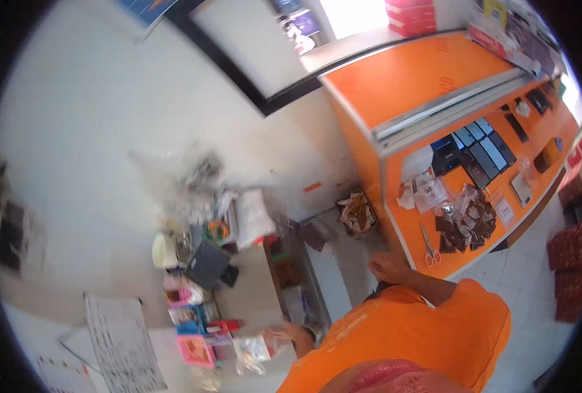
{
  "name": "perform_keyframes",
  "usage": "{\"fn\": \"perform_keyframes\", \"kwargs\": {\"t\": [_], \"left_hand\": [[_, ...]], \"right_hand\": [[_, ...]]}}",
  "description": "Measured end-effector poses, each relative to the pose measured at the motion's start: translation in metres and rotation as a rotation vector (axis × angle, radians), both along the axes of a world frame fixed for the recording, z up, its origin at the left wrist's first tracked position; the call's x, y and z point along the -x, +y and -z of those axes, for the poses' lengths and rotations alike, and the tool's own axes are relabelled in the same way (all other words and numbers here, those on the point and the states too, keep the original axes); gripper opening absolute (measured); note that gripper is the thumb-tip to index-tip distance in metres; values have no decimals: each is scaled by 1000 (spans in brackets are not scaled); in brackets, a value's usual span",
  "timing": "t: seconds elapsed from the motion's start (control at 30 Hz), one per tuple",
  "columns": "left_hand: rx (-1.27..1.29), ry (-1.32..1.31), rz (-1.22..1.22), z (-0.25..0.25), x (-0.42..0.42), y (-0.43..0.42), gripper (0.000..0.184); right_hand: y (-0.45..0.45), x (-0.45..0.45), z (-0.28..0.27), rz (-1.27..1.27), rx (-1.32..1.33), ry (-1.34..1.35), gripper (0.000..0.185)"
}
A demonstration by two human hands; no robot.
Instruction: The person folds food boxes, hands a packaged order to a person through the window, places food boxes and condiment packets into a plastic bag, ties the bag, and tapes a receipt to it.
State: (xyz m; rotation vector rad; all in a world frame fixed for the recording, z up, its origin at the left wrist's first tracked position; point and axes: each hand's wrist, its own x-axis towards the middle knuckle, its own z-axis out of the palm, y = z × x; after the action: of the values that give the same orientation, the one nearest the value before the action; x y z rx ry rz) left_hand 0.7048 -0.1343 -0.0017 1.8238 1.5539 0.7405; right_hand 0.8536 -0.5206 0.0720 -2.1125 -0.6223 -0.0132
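Observation:
My left hand (293, 335) reaches over the grey desk (248, 295), its fingers closed on the edge of a clear plastic packet (253, 348) with a whitish label. The packet's contents are too blurred to make out. Close to the front corner of the orange counter, my right hand (390, 267) hangs by my body with its fingers curled in. Nothing shows in it. On the counter beside it lie white-handled scissors (430, 247) and a heap of dark brown pieces (471, 221) in clear plastic.
The orange counter (409, 237) carries several phones (484, 154) in rows. An open box (357, 215) stands on the floor between counter and desk. A dark monitor (207, 264) and a pink tray (196, 351) sit along the wall. Red crates (569, 252) are stacked at right.

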Motion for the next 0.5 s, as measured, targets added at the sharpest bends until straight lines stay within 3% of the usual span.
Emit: {"fn": "perform_keyframes", "kwargs": {"t": [0.07,0.13,0.27,0.37,0.5], "left_hand": [[216,88,250,-20,-47,-64,100],[219,155,564,58,-57,-67,100],[246,463,992,31,-103,-110,98],[279,476,1112,10,-126,-115,97],[397,460,1023,2,-145,-103,94]], "right_hand": [[-45,0,9,143,-4,88,13],[-68,3,31,198,-56,153,13],[-78,-11,20,200,-151,253,13],[-70,-32,3,220,-331,126,13],[-95,-102,-97,296,-461,-521,10]]}}
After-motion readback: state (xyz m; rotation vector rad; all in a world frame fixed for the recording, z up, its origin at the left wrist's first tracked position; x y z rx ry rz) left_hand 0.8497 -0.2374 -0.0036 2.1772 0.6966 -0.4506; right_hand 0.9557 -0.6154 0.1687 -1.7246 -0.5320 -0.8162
